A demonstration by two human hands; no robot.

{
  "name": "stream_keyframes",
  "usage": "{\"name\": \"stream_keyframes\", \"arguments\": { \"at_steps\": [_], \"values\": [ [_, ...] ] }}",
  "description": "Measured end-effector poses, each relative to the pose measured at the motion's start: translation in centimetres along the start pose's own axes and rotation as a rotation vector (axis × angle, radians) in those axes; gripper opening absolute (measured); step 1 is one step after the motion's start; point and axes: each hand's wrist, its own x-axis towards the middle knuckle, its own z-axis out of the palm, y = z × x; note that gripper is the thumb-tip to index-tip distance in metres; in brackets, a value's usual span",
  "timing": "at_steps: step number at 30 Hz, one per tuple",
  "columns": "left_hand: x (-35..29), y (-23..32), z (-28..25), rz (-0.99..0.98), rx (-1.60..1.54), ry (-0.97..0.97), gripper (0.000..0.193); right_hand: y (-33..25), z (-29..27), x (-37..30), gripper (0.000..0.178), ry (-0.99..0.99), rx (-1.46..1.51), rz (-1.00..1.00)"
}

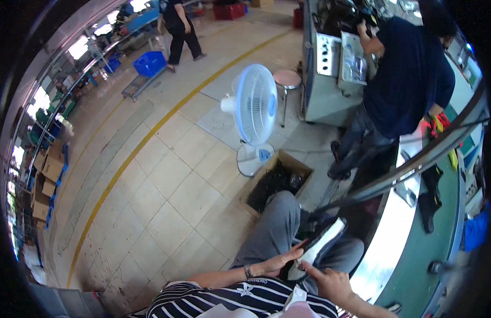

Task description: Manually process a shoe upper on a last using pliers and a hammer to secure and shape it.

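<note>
Over my lap lies a shoe (326,239) with a white sole facing up and a dark upper. My left hand (277,263) is closed around its near left side. Something thin and reddish shows by those fingers, too small to name. My right hand (333,284) is closed at the near end of the shoe, thumb and fingers against the white sole. Most of the dark upper is hidden under the sole and my hands.
A cardboard box (293,161) with dark contents stands beyond my knee, beside a standing fan (256,106). At my right runs a green belt (402,281) carrying dark shoes (429,204). One person (409,79) works at a machine; another (176,29) walks near a trolley with a blue crate (149,64).
</note>
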Motion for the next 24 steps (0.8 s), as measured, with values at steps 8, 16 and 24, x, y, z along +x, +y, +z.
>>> {"name": "stream_keyframes", "arguments": {
  "at_steps": [8, 16, 24],
  "values": [
    [-0.8, 1.0, -1.0, 0.333, 0.699, 0.188, 0.062, -3.1, -4.4, 0.1, 0.069, 0.261, 0.063, -0.233],
    [0.1, 1.7, -1.6, 0.173, 0.654, -0.094, 0.113, -2.3, -0.5, 3.2, 0.084, -0.093, -0.045, 0.063],
    [0.6, 0.5, -2.8, 0.209, 0.653, -0.152, 0.117, -1.3, 2.2, 2.8, 0.080, 0.004, 0.011, 0.161]
  ]
}}
